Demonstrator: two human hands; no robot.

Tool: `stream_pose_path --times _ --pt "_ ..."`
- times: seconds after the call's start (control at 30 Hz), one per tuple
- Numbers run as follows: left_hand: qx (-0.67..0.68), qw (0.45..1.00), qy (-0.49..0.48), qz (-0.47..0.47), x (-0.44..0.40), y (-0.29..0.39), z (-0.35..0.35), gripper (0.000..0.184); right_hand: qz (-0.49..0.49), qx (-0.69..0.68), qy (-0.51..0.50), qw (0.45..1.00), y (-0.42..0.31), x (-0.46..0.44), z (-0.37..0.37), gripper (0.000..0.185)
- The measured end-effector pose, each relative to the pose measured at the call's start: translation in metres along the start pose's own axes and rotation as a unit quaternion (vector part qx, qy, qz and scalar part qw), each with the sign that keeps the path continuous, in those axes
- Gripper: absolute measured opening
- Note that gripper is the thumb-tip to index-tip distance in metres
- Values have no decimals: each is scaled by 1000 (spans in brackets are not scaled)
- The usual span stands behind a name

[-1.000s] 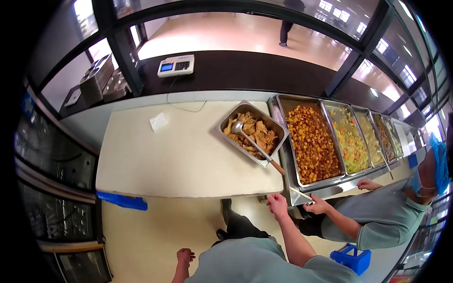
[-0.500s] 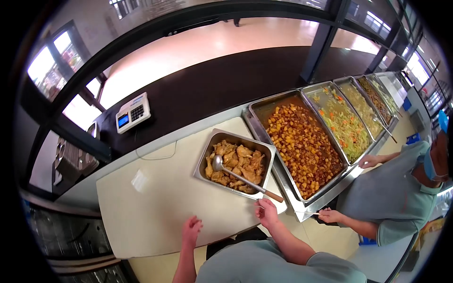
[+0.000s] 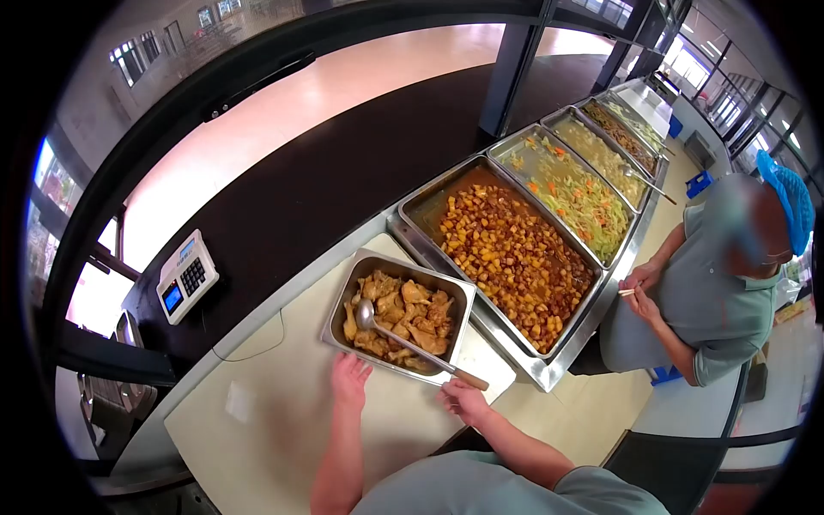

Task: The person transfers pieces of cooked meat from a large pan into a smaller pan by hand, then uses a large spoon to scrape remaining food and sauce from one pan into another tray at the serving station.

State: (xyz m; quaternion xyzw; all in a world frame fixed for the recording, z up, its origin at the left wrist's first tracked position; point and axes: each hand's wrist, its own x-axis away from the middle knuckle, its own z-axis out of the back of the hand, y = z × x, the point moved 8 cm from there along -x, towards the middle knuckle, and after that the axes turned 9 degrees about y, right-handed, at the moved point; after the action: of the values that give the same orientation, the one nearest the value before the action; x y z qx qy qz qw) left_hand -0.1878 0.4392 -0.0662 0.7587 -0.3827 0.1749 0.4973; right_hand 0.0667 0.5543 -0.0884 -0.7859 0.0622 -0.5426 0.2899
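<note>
The left hand (image 3: pixel 350 378) is open, its fingers raised at the near left edge of the pan (image 3: pixel 421 276); whether they touch the rim cannot be told; the right hand (image 3: pixel 463 401) is by the pan's near right corner, its fingers curled, just beside the wooden end of the ladle (image 3: pixel 421 350); whether it grips anything cannot be told.

The pan sits at the far right of the pale table (image 3: pixel 283 429), turned at an angle; it holds pieces of chicken (image 3: pixel 393 302) in brown sauce; the ladle lies across them, its bowl at the left on the chicken, its handle over the near rim toward the right; a pale square (image 3: pixel 238 401) lies on the left part of the table.

Right of the pan stands a row of metal trays running far and right; the nearest holds brown diced food (image 3: pixel 515 266), the next shredded cabbage (image 3: pixel 588 210) with orange bits; a spoon (image 3: pixel 651 185) leans out over the near edge of a farther one.

Beyond the table runs a dark counter (image 3: pixel 343 154); a white terminal (image 3: pixel 187 276) stands on its left part, a thin cable (image 3: pixel 257 354) near it; at the right a co-worker (image 3: pixel 695 292) in a blue cap (image 3: pixel 788 202) has both hands together at a thin pale stick (image 3: pixel 627 292).
</note>
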Motion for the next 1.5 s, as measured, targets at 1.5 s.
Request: stream_pose_path --times 1.5 --pt "-273 944 129 -134 127 -31 265 18 62 265 191 943 173 101 163 23"
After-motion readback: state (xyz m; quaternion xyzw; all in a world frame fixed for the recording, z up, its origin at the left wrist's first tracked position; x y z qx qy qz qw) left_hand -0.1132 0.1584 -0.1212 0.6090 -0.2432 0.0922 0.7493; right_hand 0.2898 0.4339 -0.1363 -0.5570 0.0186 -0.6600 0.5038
